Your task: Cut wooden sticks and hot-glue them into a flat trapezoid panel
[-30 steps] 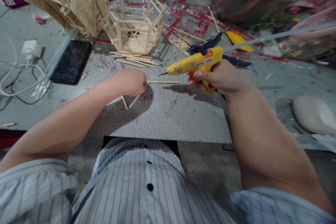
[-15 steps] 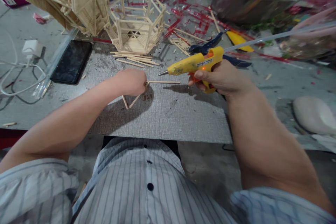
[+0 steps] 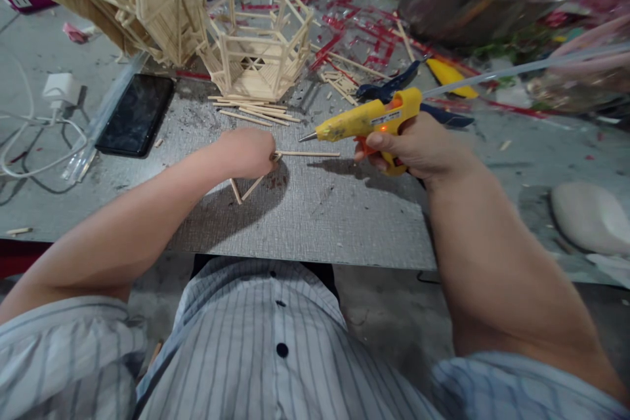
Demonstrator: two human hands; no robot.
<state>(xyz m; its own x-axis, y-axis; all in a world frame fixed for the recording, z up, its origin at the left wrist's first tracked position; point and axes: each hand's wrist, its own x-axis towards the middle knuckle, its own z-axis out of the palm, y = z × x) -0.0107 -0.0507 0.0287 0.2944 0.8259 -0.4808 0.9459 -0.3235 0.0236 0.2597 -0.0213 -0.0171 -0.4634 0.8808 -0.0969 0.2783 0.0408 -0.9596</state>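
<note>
My left hand (image 3: 249, 152) is closed around thin wooden sticks. One stick (image 3: 310, 154) points right from its fingers, and two more (image 3: 241, 193) meet in a V below the hand; how they join under the fingers is hidden. A yellow hot glue gun (image 3: 369, 119) is gripped in my right hand (image 3: 418, 147), a finger by its orange trigger. Its metal nozzle hovers left, a little above the extended stick, apart from it. A long clear glue stick (image 3: 512, 71) runs from the gun's back. Several loose sticks (image 3: 256, 110) lie just beyond my left hand.
Behind the loose sticks stands an open stick frame (image 3: 256, 46), beside a larger wooden stick structure (image 3: 167, 6). A phone (image 3: 135, 115) and white charger (image 3: 62, 90) lie left. Dark-handled pliers (image 3: 388, 82), a metal pot (image 3: 443, 10) and a pale rounded object (image 3: 588, 216) are right.
Almost nothing differs. Both hands, the glue gun and the sticks hold their places; the whole view has shifted only very slightly.
</note>
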